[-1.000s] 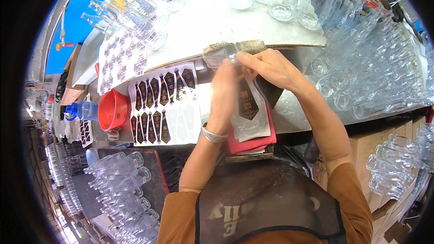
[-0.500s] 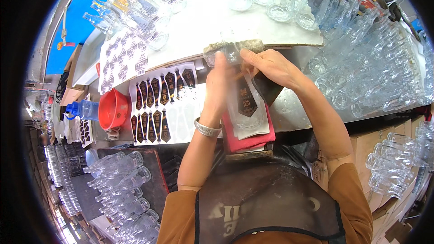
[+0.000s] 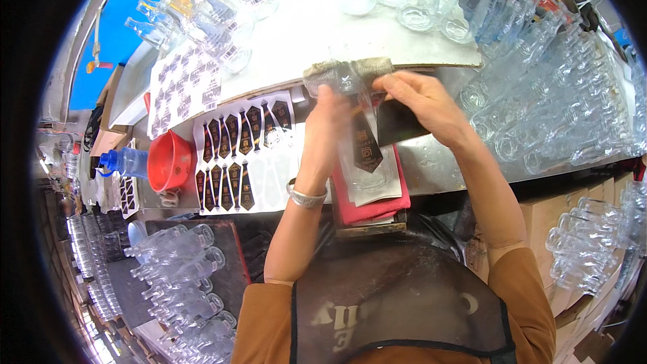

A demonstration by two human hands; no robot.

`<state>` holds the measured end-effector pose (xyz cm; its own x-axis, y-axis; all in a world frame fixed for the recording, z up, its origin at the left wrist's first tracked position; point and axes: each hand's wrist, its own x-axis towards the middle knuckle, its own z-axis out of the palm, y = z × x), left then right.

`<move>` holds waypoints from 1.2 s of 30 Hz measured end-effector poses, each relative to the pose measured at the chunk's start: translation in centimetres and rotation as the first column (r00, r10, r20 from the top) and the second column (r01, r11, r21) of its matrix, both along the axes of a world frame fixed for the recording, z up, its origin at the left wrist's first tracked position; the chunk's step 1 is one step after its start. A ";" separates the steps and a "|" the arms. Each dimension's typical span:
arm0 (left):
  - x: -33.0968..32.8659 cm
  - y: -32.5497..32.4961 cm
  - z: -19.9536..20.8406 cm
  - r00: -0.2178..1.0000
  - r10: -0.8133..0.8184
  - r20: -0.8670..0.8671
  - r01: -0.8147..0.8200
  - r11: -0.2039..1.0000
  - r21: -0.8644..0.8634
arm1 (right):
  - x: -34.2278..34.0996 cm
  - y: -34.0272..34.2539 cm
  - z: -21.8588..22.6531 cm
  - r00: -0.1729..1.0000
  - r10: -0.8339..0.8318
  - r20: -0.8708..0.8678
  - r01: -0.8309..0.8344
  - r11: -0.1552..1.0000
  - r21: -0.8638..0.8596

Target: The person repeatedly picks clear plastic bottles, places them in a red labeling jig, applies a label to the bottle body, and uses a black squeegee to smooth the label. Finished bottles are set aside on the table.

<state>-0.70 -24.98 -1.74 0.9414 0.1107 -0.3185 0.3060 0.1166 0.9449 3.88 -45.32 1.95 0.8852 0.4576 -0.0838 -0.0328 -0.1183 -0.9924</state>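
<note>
A clear glass bottle (image 3: pixel 381 180) lies with its base toward me on a red pad (image 3: pixel 399 197) topped with white sheets. Its neck rests at a rolled beige cloth (image 3: pixel 377 67). A black tie-shaped label (image 3: pixel 366 152) with orange lettering runs down its front. My left hand (image 3: pixel 322 125) is beside the neck, its thumb up near the cloth; its other fingers are smeared by motion. My right hand (image 3: pixel 421 104) is closed in a pinch right of the neck, where the label's narrow end seems to be; its fingertips partly hide that spot.
Left of the bottle lies a sheet of tie-shaped labels (image 3: pixel 236 136), beside a red bowl (image 3: pixel 170 160) and a blue bottle (image 3: pixel 128 162). Clear glass bottles stand on the white board (image 3: pixel 296 34) and lie stacked at right. More bottles (image 3: pixel 185 269) lie at lower left.
My right hand has moved slightly right, off the neck to its side. My left hand is blurred in both frames and stays near the neck. The bottle and label have turned slightly.
</note>
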 end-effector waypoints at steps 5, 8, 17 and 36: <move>-3.5 -1.2 2.1 0.979 -0.001 0.205 -0.017 0.996 0.087 | 0.3 0.7 1.6 0.865 -0.136 0.483 0.165 0.986 -0.019; -5.8 -0.7 2.4 0.972 -0.127 0.196 0.082 0.972 0.221 | 1.4 1.8 1.9 0.645 -0.135 0.752 0.285 0.956 -0.073; -10.1 0.0 -0.3 0.854 -0.362 0.373 0.006 0.725 0.689 | 0.0 3.5 4.4 0.397 0.097 0.913 0.167 0.970 -0.175; -10.2 0.7 -1.3 0.810 -0.359 0.464 -0.001 0.791 0.612 | -7.0 0.7 2.3 0.708 0.358 0.609 -0.324 0.931 -0.170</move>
<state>-10.91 -24.24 -3.05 0.9492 -0.0923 0.3010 -0.3067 -0.4860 0.8184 -3.13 -44.59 4.30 0.5309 0.7492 0.3961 0.6377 -0.0453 -0.7690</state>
